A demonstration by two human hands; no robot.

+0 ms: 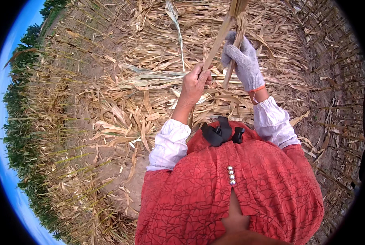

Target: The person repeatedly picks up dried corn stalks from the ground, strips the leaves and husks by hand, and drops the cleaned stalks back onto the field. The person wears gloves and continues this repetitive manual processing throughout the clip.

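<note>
My left hand (196,80) is bare and grips the lower end of a long, dry strip of corn leaf (218,43) that slants up to the right. My right hand (245,61), in a grey knitted glove with an orange cuff, is closed around another dry, folded leaf strip (228,76), whose end hangs below the fingers. Both strips run up to a bunched tan bundle of leaves (238,9) at the top edge, where the rest is cut off from view. Beneath both hands lies a thick layer of dry corn stalks and leaves (164,39).
Cut stalk stubble (75,122) sticks up on the left, and more stubble (335,101) stands on the right. Bare soil (124,183) shows at lower left. Green standing plants (20,122) line the far left. A black strap with a buckle (220,133) lies across my red top.
</note>
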